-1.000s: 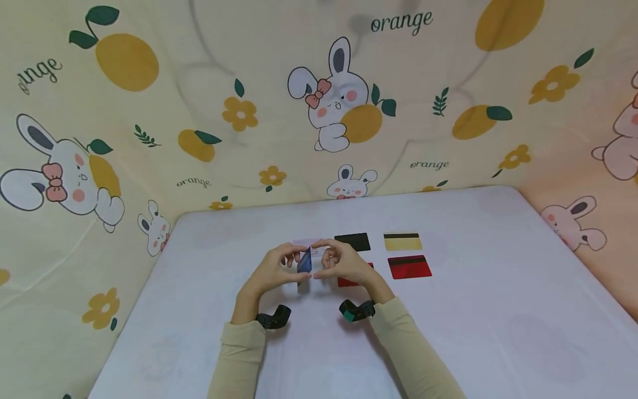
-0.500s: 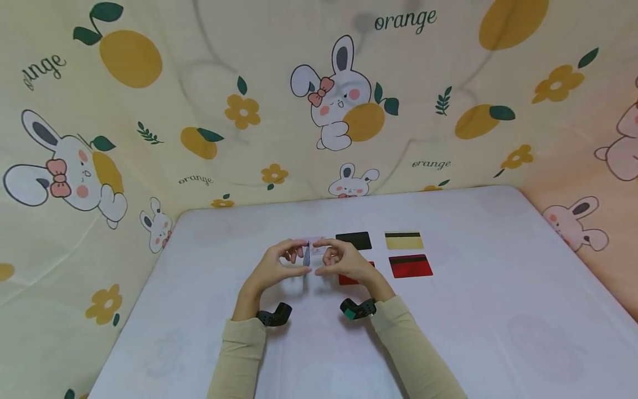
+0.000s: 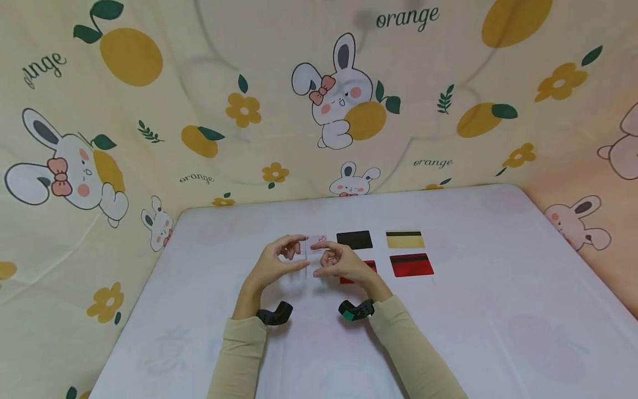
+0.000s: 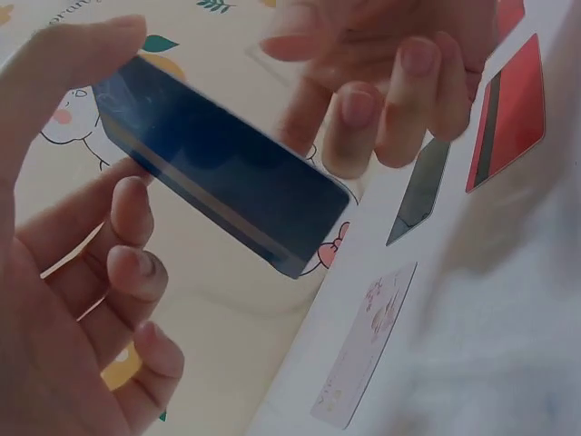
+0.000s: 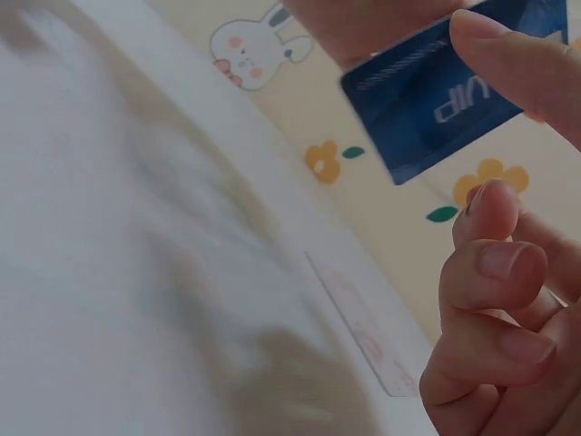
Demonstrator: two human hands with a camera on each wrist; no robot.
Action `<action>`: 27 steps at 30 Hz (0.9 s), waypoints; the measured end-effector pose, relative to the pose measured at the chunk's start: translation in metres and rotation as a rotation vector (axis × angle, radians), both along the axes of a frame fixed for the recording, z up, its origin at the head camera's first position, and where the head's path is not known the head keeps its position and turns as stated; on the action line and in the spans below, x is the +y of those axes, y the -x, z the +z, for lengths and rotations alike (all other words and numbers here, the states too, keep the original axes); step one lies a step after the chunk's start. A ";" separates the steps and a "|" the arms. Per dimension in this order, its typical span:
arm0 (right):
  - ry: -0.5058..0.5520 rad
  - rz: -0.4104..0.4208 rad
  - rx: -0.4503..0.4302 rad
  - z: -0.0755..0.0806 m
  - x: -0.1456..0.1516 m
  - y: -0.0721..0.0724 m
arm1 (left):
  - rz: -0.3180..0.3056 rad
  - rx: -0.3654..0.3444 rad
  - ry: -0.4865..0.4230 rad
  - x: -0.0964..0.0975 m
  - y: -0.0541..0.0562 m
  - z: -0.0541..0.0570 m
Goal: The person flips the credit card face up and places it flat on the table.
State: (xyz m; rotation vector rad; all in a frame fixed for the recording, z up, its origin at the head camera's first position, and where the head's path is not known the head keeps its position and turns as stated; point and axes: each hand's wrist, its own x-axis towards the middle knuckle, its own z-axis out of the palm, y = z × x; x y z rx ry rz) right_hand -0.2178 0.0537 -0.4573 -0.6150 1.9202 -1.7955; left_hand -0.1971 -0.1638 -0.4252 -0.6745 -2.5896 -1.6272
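My left hand pinches a dark blue plastic card between thumb and index finger, above the table. From the head the card appears as a thin upright edge. In the right wrist view the blue card shows mirrored "VIP" lettering; the left wrist view shows a stripe along its other face. Close to its right side is my right hand, thumb and index finger spread and the other fingers curled, gripping nothing. Behind the hands a pale card with reddish print lies flat.
On the white table lie a black card, a gold card with a dark stripe and a red striped card. Another red card is partly hidden by the right hand. A printed cloth hangs behind.
The blue card has turned from showing its blue face to edge-on in the head view. The right fingertips stand slightly further from it. Both hands stay almost in place.
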 end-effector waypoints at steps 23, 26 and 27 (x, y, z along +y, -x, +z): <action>-0.062 -0.058 0.065 -0.004 -0.012 -0.004 | 0.016 -0.083 -0.083 0.011 -0.017 0.034; -0.072 -0.071 0.089 -0.005 -0.012 -0.003 | 0.016 -0.088 -0.066 0.012 -0.017 0.036; -0.076 -0.072 0.094 -0.005 -0.013 -0.003 | 0.017 -0.086 -0.059 0.012 -0.017 0.037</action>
